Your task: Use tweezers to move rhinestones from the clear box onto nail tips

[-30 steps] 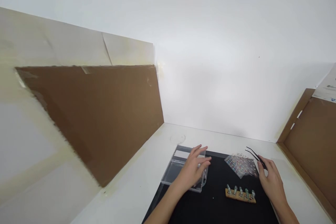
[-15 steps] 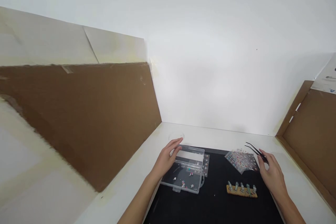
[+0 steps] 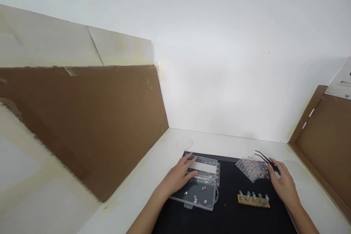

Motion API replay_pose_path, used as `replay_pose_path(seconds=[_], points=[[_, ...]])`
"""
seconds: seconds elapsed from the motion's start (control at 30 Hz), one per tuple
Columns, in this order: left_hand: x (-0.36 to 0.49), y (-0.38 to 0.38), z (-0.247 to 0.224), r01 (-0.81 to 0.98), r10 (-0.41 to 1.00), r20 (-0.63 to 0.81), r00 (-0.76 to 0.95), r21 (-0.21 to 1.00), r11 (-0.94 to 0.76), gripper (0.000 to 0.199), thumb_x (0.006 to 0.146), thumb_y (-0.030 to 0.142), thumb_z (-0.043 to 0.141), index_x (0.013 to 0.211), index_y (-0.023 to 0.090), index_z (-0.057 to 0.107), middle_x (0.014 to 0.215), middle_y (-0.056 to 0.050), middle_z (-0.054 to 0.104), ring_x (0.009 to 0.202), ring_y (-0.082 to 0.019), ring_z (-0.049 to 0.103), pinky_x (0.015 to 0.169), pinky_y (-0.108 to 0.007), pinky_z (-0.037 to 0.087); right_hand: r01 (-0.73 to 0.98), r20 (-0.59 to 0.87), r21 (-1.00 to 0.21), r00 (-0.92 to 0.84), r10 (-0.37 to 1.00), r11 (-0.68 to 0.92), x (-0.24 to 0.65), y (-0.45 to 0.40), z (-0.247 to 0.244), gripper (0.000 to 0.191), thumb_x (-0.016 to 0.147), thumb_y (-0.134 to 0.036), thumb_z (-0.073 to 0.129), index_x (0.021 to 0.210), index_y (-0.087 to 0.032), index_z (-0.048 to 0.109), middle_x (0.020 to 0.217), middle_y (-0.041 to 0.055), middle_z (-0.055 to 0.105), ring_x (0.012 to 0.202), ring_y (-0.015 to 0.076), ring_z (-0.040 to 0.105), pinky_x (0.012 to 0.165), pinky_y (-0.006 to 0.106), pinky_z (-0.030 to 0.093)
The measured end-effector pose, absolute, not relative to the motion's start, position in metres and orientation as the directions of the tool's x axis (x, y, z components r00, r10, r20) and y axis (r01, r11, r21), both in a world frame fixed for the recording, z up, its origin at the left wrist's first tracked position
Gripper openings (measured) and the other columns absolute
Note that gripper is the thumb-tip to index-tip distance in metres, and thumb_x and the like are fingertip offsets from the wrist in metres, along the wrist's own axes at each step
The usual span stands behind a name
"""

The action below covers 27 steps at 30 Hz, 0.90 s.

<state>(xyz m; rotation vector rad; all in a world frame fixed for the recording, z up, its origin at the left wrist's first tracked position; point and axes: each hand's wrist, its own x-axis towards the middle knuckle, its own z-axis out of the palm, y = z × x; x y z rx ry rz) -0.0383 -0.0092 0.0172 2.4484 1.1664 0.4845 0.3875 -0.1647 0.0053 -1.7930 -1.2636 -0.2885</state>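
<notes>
My left hand (image 3: 178, 178) lies across the left end of a clear plastic box (image 3: 204, 193), its fingers reaching over the lid near a white strip. Several small colourful beads or charms show through the lid. My right hand (image 3: 282, 182) holds black tweezers (image 3: 264, 158) with their tips pointing up and left, just beside a sheet of jewel-like stickers (image 3: 252, 169). Nearer me, a cork strip (image 3: 253, 202) carries several small upright pegs with coloured tops, below the sticker sheet and apart from both hands.
A black mat (image 3: 227, 190) lies under these things on a white table (image 3: 156, 161). Another patterned sheet (image 3: 218, 174) pokes out from under the box's right side. Brown cardboard panels (image 3: 82, 124) (image 3: 320, 150) stand at the left and right, with a white wall behind.
My left hand has come back from the box's far left corner onto its left end. The box sits slightly further right and nearer me. My right hand and the tweezers have barely moved.
</notes>
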Motion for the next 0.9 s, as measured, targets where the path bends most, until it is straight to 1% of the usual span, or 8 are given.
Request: replay_pose_path(seconds=[0.13, 0.33, 0.43, 0.5, 0.6, 0.7, 0.8, 0.9], points=[[-0.039, -0.011, 0.018, 0.665, 0.811, 0.217, 0.544, 0.478, -0.574, 0.06, 0.105, 0.063, 0.045, 0.155, 0.032, 0.055, 0.169, -0.009, 0.044, 0.151, -0.037, 0.047, 0.109, -0.048, 0.055, 0.846, 0.622, -0.527, 0.444, 0.645, -0.074, 0.387, -0.164, 0.005, 0.048, 0.101, -0.062, 0.046, 0.12, -0.025, 0.069, 0.121, 0.0103, 0.072, 0.113, 0.0298, 0.068, 0.097, 0.047, 0.055], [-0.034, -0.01, 0.016, 0.724, 0.82, 0.23, 0.524, 0.387, -0.571, 0.06, 0.105, 0.061, 0.044, 0.152, 0.027, 0.058, 0.159, -0.011, 0.056, 0.138, -0.036, 0.058, 0.111, -0.051, 0.051, 0.851, 0.613, -0.519, 0.434, 0.66, -0.077, 0.386, -0.163, 0.006, 0.048, 0.099, -0.062, 0.047, 0.119, -0.025, 0.069, 0.118, 0.0096, 0.072, 0.112, 0.0297, 0.068, 0.096, 0.045, 0.055], [-0.033, -0.012, 0.019, 0.738, 0.836, 0.222, 0.501, 0.396, -0.547, 0.061, 0.106, 0.06, 0.043, 0.152, 0.024, 0.058, 0.149, -0.014, 0.064, 0.13, -0.037, 0.062, 0.107, -0.052, 0.053, 0.851, 0.609, -0.519, 0.433, 0.665, -0.08, 0.386, -0.162, 0.007, 0.049, 0.099, -0.063, 0.047, 0.118, -0.025, 0.069, 0.119, 0.0101, 0.072, 0.111, 0.0295, 0.069, 0.094, 0.044, 0.056], [-0.033, -0.015, 0.024, 0.721, 0.831, 0.241, 0.502, 0.414, -0.556, 0.059, 0.104, 0.06, 0.047, 0.15, 0.024, 0.06, 0.146, -0.015, 0.066, 0.128, -0.038, 0.062, 0.104, -0.053, 0.054, 0.851, 0.607, -0.519, 0.435, 0.665, -0.083, 0.387, -0.162, 0.007, 0.049, 0.099, -0.064, 0.047, 0.118, -0.024, 0.07, 0.12, 0.0106, 0.072, 0.112, 0.0298, 0.068, 0.092, 0.044, 0.056], [-0.032, -0.021, 0.033, 0.617, 0.757, 0.255, 0.601, 0.454, -0.643, 0.049, 0.1, 0.049, 0.063, 0.146, 0.03, 0.063, 0.152, -0.01, 0.061, 0.137, -0.035, 0.057, 0.113, -0.053, 0.05, 0.851, 0.607, -0.518, 0.437, 0.664, -0.086, 0.388, -0.162, 0.006, 0.05, 0.098, -0.064, 0.047, 0.117, -0.024, 0.07, 0.119, 0.0112, 0.072, 0.111, 0.0301, 0.069, 0.09, 0.043, 0.057], [-0.026, -0.031, 0.042, 0.499, 0.683, 0.243, 0.689, 0.525, -0.69, 0.05, 0.095, 0.034, 0.074, 0.144, 0.036, 0.064, 0.159, -0.005, 0.055, 0.148, -0.03, 0.048, 0.121, -0.049, 0.046, 0.851, 0.606, -0.518, 0.435, 0.667, -0.084, 0.388, -0.161, 0.006, 0.051, 0.097, -0.065, 0.047, 0.116, -0.024, 0.07, 0.118, 0.0111, 0.073, 0.11, 0.0301, 0.069, 0.091, 0.043, 0.056], [-0.02, -0.039, 0.046, 0.432, 0.637, 0.26, 0.726, 0.548, -0.716, 0.047, 0.094, 0.026, 0.076, 0.139, 0.036, 0.066, 0.158, -0.004, 0.056, 0.149, -0.029, 0.047, 0.122, -0.049, 0.046, 0.853, 0.6, -0.517, 0.426, 0.677, -0.079, 0.388, -0.161, 0.005, 0.049, 0.097, -0.064, 0.048, 0.117, -0.025, 0.07, 0.118, 0.01, 0.073, 0.11, 0.0295, 0.069, 0.094, 0.044, 0.056], [-0.016, -0.042, 0.047, 0.389, 0.594, 0.299, 0.747, 0.528, -0.755, 0.038, 0.098, 0.022, 0.07, 0.133, 0.035, 0.07, 0.152, -0.004, 0.061, 0.145, -0.028, 0.05, 0.121, -0.048, 0.046, 0.855, 0.596, -0.513, 0.417, 0.686, -0.074, 0.387, -0.16, 0.005, 0.048, 0.098, -0.064, 0.047, 0.116, -0.026, 0.07, 0.118, 0.0091, 0.073, 0.111, 0.0292, 0.069, 0.095, 0.044, 0.055]])
